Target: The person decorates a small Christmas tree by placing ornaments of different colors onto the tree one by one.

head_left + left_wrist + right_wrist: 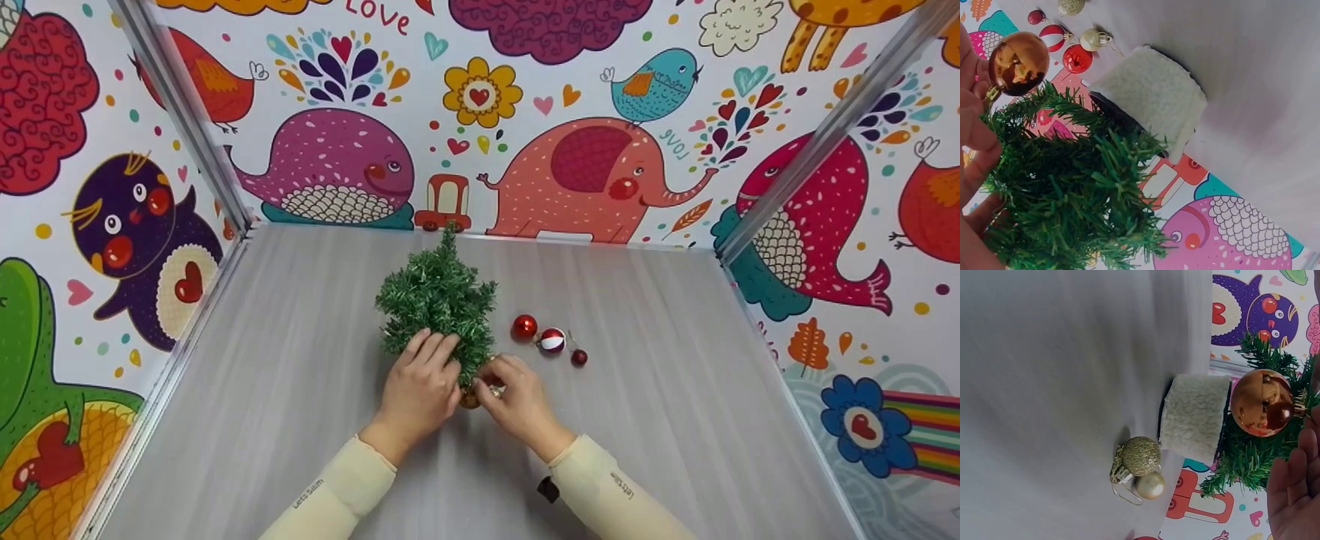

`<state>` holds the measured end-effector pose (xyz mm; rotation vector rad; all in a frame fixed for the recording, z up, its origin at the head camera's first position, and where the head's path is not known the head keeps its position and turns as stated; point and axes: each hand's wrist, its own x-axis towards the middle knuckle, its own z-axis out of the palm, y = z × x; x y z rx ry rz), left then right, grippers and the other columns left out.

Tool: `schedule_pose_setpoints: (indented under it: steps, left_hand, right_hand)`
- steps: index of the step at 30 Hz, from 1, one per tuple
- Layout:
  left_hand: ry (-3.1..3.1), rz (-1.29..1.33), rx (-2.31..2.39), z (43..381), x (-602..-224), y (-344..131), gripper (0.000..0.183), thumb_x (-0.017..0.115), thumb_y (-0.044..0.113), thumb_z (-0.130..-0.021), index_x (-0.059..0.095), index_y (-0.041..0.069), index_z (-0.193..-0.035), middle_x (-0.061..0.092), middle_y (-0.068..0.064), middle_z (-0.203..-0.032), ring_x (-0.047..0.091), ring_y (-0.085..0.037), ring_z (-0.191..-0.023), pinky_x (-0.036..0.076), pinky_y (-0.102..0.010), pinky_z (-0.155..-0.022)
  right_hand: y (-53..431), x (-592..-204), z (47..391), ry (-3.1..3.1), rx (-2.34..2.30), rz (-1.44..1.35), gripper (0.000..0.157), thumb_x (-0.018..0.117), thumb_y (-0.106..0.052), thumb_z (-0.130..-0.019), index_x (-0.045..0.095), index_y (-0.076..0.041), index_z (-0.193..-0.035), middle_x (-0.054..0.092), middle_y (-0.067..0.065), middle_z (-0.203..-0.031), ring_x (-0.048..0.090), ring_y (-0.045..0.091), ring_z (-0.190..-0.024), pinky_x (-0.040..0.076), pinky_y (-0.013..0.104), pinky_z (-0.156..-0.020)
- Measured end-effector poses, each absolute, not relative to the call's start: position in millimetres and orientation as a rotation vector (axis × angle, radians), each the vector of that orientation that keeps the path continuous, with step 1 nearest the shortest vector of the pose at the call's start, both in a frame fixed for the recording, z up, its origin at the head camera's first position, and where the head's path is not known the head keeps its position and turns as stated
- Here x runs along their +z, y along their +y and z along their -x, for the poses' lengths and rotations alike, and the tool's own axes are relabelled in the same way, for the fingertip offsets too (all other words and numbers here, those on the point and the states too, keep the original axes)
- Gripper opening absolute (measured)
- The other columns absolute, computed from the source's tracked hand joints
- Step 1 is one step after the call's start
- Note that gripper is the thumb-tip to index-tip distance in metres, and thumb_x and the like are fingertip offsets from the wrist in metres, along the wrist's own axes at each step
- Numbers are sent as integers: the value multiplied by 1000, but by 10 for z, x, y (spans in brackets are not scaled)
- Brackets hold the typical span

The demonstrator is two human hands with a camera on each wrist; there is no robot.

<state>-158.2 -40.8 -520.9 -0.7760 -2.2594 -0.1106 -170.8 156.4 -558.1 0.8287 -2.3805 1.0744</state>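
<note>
A small green artificial Christmas tree (435,300) stands on the table, its white fleecy base (1196,416) showing in both wrist views. My left hand (424,379) lies over the front of the tree with fingers bent into the branches and holds one. From the tree's lower front hangs a shiny copper-gold Christmas ball (1262,404), mostly covered by the hands in the head view. My right hand (517,397) is at its top, thumb and index finger pinching close to the ball's cap (992,93); the loop there is hidden.
Right of the tree lie a shiny red ball (524,327), a red-and-white ball (553,340) and a small dark red ball (579,358). By the tree's base are a glittery gold ball (1141,455) and a smooth pale gold ball (1150,486). Cartoon-printed walls enclose the table.
</note>
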Motion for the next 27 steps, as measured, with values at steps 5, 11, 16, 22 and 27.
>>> schedule_pose_setpoints:
  steps: [5, 11, 16, 22, 27]
  left_hand:
    - [-2265, 765, -83, 1565, -5213, -409, 16, 74, 23, -71, 71, 10, -80, 65, -13, -121, 56, -32, -111, 34, -45, -108]
    - [-2251, 763, -142, 1570, -5228, -409, 16, 73, 22, -69, 70, 8, -78, 65, -13, -118, 57, -33, -109, 35, -46, -108]
    - [-2214, 747, -195, 1582, -5248, -412, 13, 72, 19, -70, 69, 8, -77, 66, -13, -114, 58, -33, -106, 37, -47, -106]
    - [-2161, 710, -231, 1588, -5242, -401, 9, 67, 16, -76, 70, 8, -77, 68, -11, -109, 60, -31, -101, 40, -46, -103]
    - [-2165, 686, -219, 1598, -5249, -386, 8, 68, 15, -78, 71, 8, -78, 68, -11, -107, 60, -31, -100, 40, -47, -103]
  right_hand:
    - [1548, -5556, 1693, -2385, 1113, -794, 10, 70, -6, -84, 66, -15, -84, 59, -8, -82, 58, 8, -77, 52, 24, -66]
    - [1541, -5553, 1675, -2383, 1135, -765, 14, 72, -3, -80, 64, -15, -82, 58, -9, -80, 56, 7, -74, 50, 25, -63]
    - [1537, -5578, 1690, -2348, 1144, -764, 9, 71, -8, -87, 65, -15, -86, 60, -9, -84, 57, 8, -77, 51, 26, -65]
    - [1518, -5618, 1725, -2260, 1125, -745, 4, 67, -13, -93, 65, -15, -90, 61, -7, -85, 57, 9, -78, 50, 26, -66]
    - [1497, -5627, 1737, -2264, 1109, -713, 9, 70, -8, -89, 65, -16, -88, 60, -8, -84, 56, 8, -78, 49, 26, -66]
